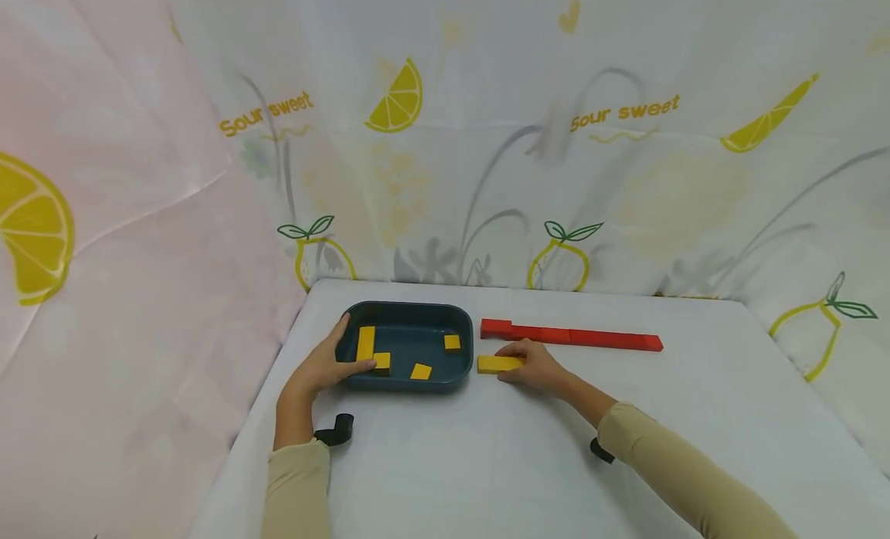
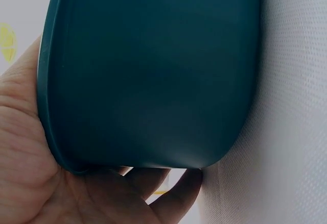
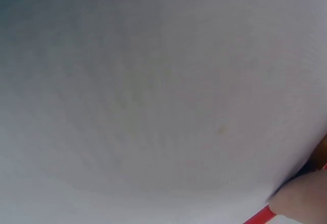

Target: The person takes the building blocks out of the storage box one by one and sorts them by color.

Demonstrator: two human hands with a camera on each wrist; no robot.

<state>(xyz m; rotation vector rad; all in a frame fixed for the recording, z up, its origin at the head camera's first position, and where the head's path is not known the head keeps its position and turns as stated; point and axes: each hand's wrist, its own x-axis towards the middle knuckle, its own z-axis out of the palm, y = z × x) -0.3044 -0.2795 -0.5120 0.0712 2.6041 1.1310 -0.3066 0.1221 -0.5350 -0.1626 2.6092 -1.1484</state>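
A dark teal tray [image 1: 417, 386] sits on the table, and my left hand [image 1: 324, 363] grips its left end. The thumb reaches over the rim; in the left wrist view the other fingers [image 2: 179, 196] lie along the tray's outer wall [image 2: 153, 81]. Just right of the tray, my right hand [image 1: 534, 367] pinches a long yellow block [image 1: 494, 364] lying at table level. The hand covers this block's right end. Inside the tray are a long yellow block [image 1: 365, 343] and several short ones, one of them [image 1: 382, 361] by the left thumb tip.
Behind the right hand, red blocks [image 1: 598, 338] form a long row to the right, with a thicker piece [image 1: 496, 328] at its left end. White cloth covers the table [image 1: 445, 462]. A printed curtain [image 1: 480, 176] hangs along the table's far edge.
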